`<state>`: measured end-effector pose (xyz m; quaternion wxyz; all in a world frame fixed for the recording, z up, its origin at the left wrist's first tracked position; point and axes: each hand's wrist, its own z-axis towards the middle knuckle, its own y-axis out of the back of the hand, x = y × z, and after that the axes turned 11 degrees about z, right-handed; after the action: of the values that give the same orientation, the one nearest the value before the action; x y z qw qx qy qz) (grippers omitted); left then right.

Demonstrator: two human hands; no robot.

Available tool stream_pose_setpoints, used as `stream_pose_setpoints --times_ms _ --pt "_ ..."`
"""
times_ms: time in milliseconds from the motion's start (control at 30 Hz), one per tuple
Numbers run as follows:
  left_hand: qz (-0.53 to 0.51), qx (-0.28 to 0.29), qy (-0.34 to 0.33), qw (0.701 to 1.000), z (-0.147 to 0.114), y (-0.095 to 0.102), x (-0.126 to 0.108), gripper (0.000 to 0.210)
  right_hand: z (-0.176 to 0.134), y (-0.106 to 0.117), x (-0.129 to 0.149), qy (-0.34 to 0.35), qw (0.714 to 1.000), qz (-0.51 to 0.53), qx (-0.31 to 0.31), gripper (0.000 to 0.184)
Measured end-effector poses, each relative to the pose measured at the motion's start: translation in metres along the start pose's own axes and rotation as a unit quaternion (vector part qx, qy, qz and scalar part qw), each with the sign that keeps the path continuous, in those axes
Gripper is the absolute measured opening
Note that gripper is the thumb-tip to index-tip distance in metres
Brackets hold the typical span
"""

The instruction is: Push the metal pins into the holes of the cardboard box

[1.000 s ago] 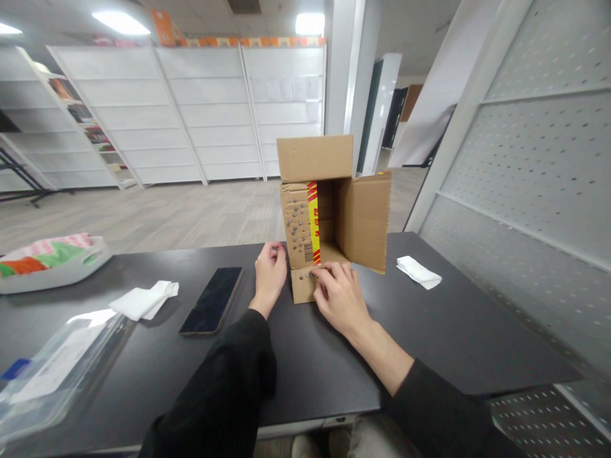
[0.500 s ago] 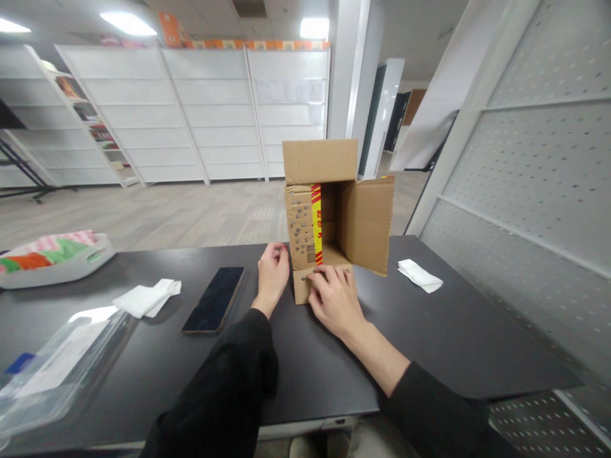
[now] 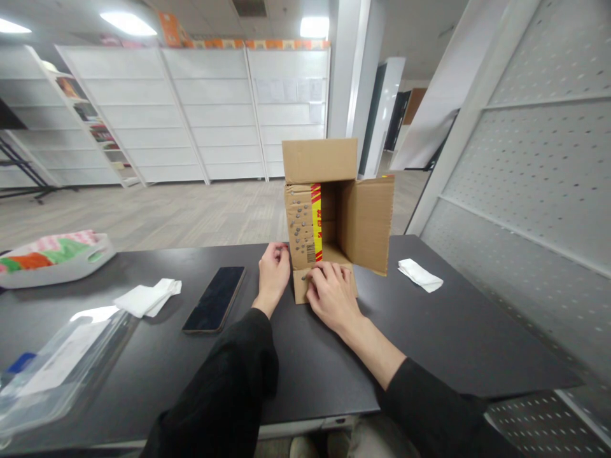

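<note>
An open cardboard box [image 3: 373, 222] stands on the dark table with its opening towards me. Small grey round bits dot its left flap [image 3: 300, 219], beside a yellow and red tape strip [image 3: 317, 222]. My left hand [image 3: 275, 270] is closed at the box's left edge, fingertips curled in; what they hold, if anything, is hidden. Over the lower flap [image 3: 300, 294] lies my right hand [image 3: 334, 292], fingers bent and drawn together against the cardboard. Near its index fingertip a small dark bit shows on that flap. Anything within its grip is too small to make out.
Left of my hands lie a phone [image 3: 214, 300], folded white tissue [image 3: 149, 298] and a clear plastic case [image 3: 62, 366]. A white basket [image 3: 102, 251] with colourful cloth sits at the far left. Another tissue [image 3: 420, 275] lies right of the box, near a perforated panel [image 3: 539, 159].
My right hand has shifted very slightly left and up on the lower flap. My left hand and the box look almost unmoved.
</note>
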<state>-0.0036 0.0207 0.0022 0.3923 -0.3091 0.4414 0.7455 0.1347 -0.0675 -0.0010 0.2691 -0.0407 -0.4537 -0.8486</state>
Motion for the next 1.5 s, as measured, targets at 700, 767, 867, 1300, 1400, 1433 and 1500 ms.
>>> stream_pose_setpoints --times_ms 700,767,867,1300,1400,1433,1500 --pt "0.0 -0.003 -0.008 1.0 0.0004 -0.0017 0.0034 0.019 0.0085 -0.0054 0.0063 -0.037 0.999 -0.007 -0.025 0.011" --pt "0.003 -0.002 -0.008 1.0 0.0005 -0.0017 0.0034 0.019 0.0088 -0.0047 0.0065 -0.038 0.999 -0.009 -0.02 0.01" --pt "0.006 -0.004 -0.005 1.0 0.0005 -0.0018 0.0031 0.019 0.0089 -0.0047 0.0071 -0.041 0.999 -0.008 -0.017 0.01" --pt "0.009 -0.005 -0.004 1.0 0.0007 -0.0014 0.003 0.019 0.0088 -0.0075 0.007 -0.044 0.999 -0.003 -0.027 0.008" --pt "0.007 -0.004 -0.003 1.0 0.0009 -0.0015 0.0028 0.019 0.0088 -0.0068 0.008 -0.044 0.998 0.003 -0.037 0.006" --pt "0.006 -0.003 -0.004 1.0 0.001 -0.0015 0.0029 0.019 0.0086 -0.0062 0.0084 -0.043 0.998 0.005 -0.04 0.006" --pt "0.004 -0.003 -0.006 1.0 0.0011 -0.0015 0.0029 0.019 0.008 -0.0049 0.0091 -0.042 0.998 0.009 -0.046 0.006"
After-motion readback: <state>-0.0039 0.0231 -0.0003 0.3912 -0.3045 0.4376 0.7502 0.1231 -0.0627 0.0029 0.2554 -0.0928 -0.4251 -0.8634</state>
